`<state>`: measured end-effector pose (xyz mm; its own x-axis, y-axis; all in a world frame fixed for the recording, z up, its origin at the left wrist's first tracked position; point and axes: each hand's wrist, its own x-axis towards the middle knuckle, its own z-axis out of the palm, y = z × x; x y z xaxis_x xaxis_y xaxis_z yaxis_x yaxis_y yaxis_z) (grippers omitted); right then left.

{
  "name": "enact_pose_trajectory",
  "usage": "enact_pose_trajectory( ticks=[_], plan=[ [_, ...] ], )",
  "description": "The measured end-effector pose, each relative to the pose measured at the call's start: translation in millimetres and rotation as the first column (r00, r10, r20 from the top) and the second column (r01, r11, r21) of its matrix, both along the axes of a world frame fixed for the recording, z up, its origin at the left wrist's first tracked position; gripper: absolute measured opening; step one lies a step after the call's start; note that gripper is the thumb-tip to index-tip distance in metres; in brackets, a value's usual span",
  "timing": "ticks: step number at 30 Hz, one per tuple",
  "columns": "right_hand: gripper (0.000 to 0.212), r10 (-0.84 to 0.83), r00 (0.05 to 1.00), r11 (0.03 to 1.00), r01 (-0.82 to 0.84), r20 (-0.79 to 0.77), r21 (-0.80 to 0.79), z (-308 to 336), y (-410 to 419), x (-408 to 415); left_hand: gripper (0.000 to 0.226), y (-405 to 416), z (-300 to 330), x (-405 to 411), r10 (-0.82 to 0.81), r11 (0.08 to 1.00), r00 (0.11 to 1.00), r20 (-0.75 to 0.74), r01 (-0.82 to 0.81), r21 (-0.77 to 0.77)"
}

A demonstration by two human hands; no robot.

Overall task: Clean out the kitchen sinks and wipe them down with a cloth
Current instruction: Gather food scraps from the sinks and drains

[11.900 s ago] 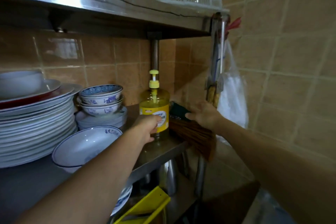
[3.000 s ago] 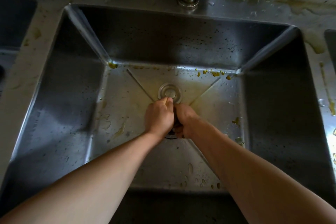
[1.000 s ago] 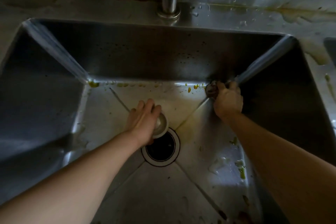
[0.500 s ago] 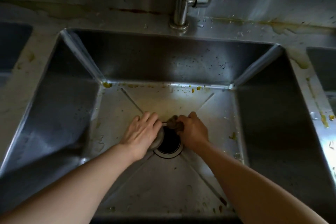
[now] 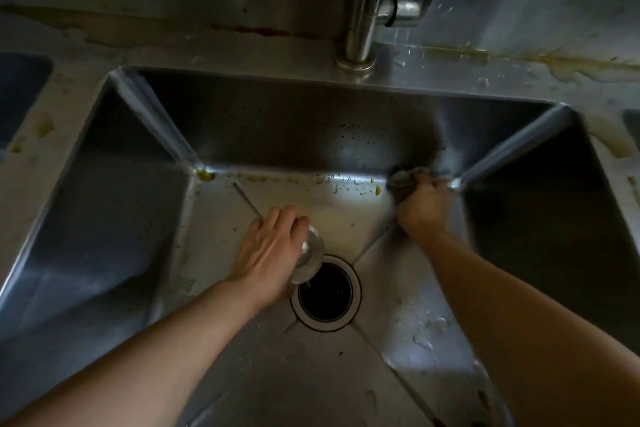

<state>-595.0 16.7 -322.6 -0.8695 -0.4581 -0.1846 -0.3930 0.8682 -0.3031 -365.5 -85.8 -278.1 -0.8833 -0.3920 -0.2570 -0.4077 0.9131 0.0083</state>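
Little is done: right hand (image 5: 423, 206) fingers clamp a scrubber (image 5: 403, 184) at the far corner; left hand (image 5: 268, 253) fingers grip the strainer (image 5: 309, 258); yellow grime (image 5: 277, 178) remains beyond them.

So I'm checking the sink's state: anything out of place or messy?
Yes. The strainer is out of the open drain, held by the left hand. Yellow scraps dot the sink's back edge.

Dim, glare on sink floor (image 5: 346, 218), dark walls, blurred right hand (image 5: 424, 208), wide-angle bowing
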Motion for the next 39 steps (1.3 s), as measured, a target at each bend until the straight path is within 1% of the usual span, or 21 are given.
enact_pose_trajectory(
  ticks=[2, 5, 6, 7, 9, 10, 12, 15, 16, 18, 20, 21, 22, 23, 24, 25, 26, 27, 32, 36, 39],
  plan=[
    [0.029, 0.139, 0.989, 0.983, -0.132, 0.051, -0.127, -8, -18, 29, 0.075, -5, -1, 3, 0.024, 1.0, 1.0, 0.009, -0.024, 0.004],
    [0.021, 0.308, 0.95, 0.92, -0.311, -0.049, -0.238, -18, -40, 63, 0.078, -11, 0, 6, 0.042, 0.999, 0.999, 0.02, -0.042, 0.009],
    [0.019, 0.35, 0.936, 0.906, -0.349, -0.041, -0.238, -16, -45, 68, 0.08, -14, 0, 8, 0.05, 0.999, 0.998, 0.031, -0.05, 0.019],
    [0.022, 0.391, 0.92, 0.892, -0.376, 0.012, -0.252, -14, -49, 70, 0.081, -16, 1, 9, 0.057, 0.998, 0.998, 0.039, -0.058, 0.029],
    [0.04, 0.533, 0.839, 0.841, -0.51, 0.114, -0.181, -12, -42, 77, 0.081, -20, 2, 12, 0.089, 0.995, 0.995, 0.045, -0.091, 0.047],
    [0.044, 0.567, 0.811, 0.822, -0.548, 0.144, -0.153, -10, -32, 82, 0.082, -21, 3, 14, 0.11, 0.992, 0.993, 0.048, -0.112, 0.055],
    [0.045, 0.543, 0.799, 0.84, -0.515, 0.257, -0.171, -5, -9, 97, 0.087, -23, 5, 16, 0.151, 0.985, 0.986, 0.064, -0.156, 0.07],
    [0.039, 0.517, 0.766, 0.854, -0.491, 0.382, -0.171, 13, 20, 105, 0.09, -20, 10, 12, 0.2, 0.974, 0.977, 0.077, -0.207, 0.092],
    [0.036, 0.498, 0.775, 0.867, -0.462, 0.39, -0.188, 22, 27, 101, 0.089, -18, 12, 7, 0.211, 0.971, 0.975, 0.074, -0.218, 0.098],
    [0.034, 0.394, 0.836, 0.916, -0.321, 0.382, -0.24, 39, 38, 83, 0.088, -14, 14, -9, 0.222, 0.966, 0.973, 0.062, -0.228, 0.12],
    [0.036, 0.221, 0.918, 0.958, -0.14, 0.329, -0.251, 52, 47, 58, 0.088, -9, 13, -30, 0.225, 0.961, 0.973, 0.051, -0.23, 0.152],
    [0.033, 0.15, 0.958, 0.966, -0.089, 0.245, -0.243, 54, 53, 42, 0.087, -6, 11, -42, 0.228, 0.957, 0.973, 0.045, -0.232, 0.174],
    [0.032, 0.083, 0.985, 0.978, -0.052, 0.153, -0.2, 53, 59, 26, 0.086, -3, 9, -54, 0.233, 0.952, 0.972, 0.036, -0.235, 0.199],
    [0.034, 0.024, 0.997, 0.995, -0.016, 0.074, -0.096, 51, 65, 12, 0.085, 1, 4, -67, 0.238, 0.946, 0.971, 0.024, -0.237, 0.221],
    [0.039, 0.004, 1.0, 0.998, -0.004, 0.005, 0.069, 45, 71, 2, 0.084, 5, -1, -78, 0.245, 0.941, 0.969, 0.01, -0.241, 0.236],
    [0.043, 0.048, 0.998, 0.971, -0.036, -0.045, 0.237, 41, 76, -4, 0.084, 8, -6, -89, 0.25, 0.939, 0.968, -0.002, -0.242, 0.242],
    [0.044, 0.119, 0.991, 0.929, -0.09, -0.06, 0.36, 36, 80, -4, 0.085, 12, -12, -98, 0.251, 0.939, 0.968, -0.009, -0.242, 0.243],
    [0.043, 0.169, 0.984, 0.893, -0.129, -0.055, 0.431, 30, 83, 0, 0.086, 15, -19, -106, 0.25, 0.94, 0.968, -0.012, -0.239, 0.242],
    [0.033, 0.065, 0.998, 0.892, -0.047, -0.025, 0.449, 16, 95, 41, 0.085, 31, -43, -129, 0.29, 0.924, 0.957, -0.013, -0.276, 0.263],
    [0.031, 0.063, 0.996, 0.917, -0.08, 0.056, 0.39, 16, 88, 70, 0.086, 29, -44, -123, 0.311, 0.885, 0.949, 0.06, -0.312, 0.346],
    [0.032, 0.075, 0.987, 0.93, -0.121, 0.144, 0.347, 14, 68, 102, 0.065, 24, -32, -104, 0.343, 0.872, 0.938, 0.036, -0.333, 0.358]
  ],
)
